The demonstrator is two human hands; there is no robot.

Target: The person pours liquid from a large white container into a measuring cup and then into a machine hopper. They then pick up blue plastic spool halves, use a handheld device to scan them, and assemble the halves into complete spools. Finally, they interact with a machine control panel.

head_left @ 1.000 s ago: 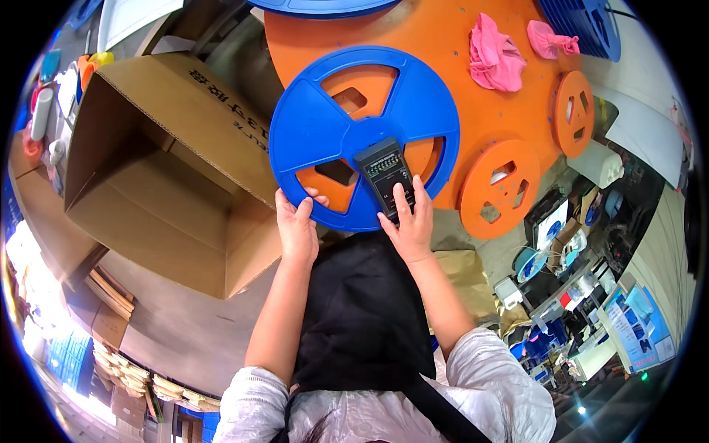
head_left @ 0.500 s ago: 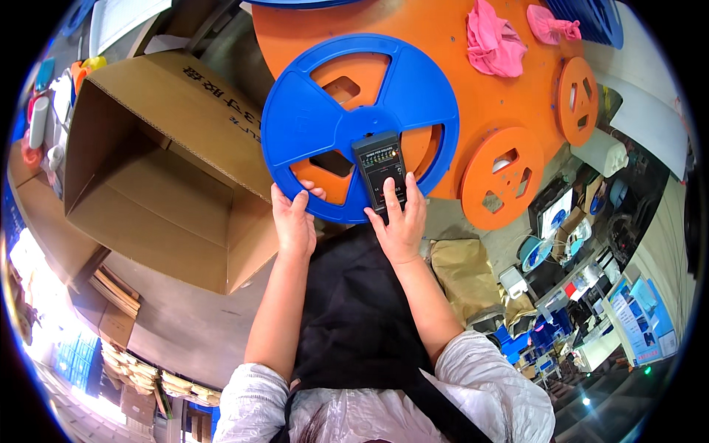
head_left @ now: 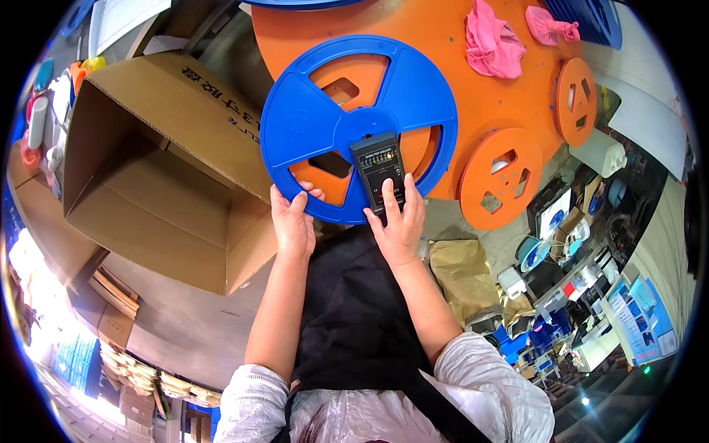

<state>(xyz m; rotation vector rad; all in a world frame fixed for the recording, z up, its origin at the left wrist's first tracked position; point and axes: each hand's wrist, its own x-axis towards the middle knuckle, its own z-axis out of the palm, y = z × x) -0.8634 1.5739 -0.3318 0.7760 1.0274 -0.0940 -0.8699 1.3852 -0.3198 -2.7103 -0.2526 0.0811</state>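
Observation:
A large blue plastic reel (head_left: 417, 103) with wide cut-out windows lies in front of me over the orange table. My left hand (head_left: 294, 221) grips its lower left rim, thumb on top and fingertips showing through a window. On the reel's lower right part rests a black handheld resistance meter (head_left: 380, 166) with a row of small lights, one lit. My right hand (head_left: 399, 225) holds the meter's lower end against the reel, its fingers on the front face and thumb at the side.
The orange table (head_left: 413, 18) has round orange discs (head_left: 502, 181) at its right edge and pink cloths (head_left: 493, 40) on top. Blue reels (head_left: 591, 18) stand at the far right. An open cardboard box (head_left: 170, 148) is at the left; a brown paper bag (head_left: 461, 277) lies lower right.
Almost nothing differs. The reel, meter and both hands have shifted very slightly left, and the lit light on the meter looks dimmer.

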